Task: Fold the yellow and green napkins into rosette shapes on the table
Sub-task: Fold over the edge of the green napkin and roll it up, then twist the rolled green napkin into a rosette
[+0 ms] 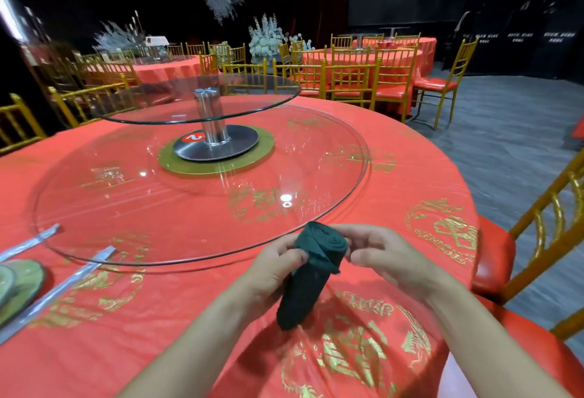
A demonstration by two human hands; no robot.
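A dark green napkin [308, 290], rolled into a spiral-topped cone, is held by the near edge of the red table [151, 340]. The left hand [276, 268] grips its body; the right hand [387, 255] pinches the coiled top.

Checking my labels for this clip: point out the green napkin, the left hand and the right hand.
green napkin [308, 287], head view, on the rolled body below the spiral top.
left hand [275, 271], head view, on its back.
right hand [388, 258], head view, on its back.
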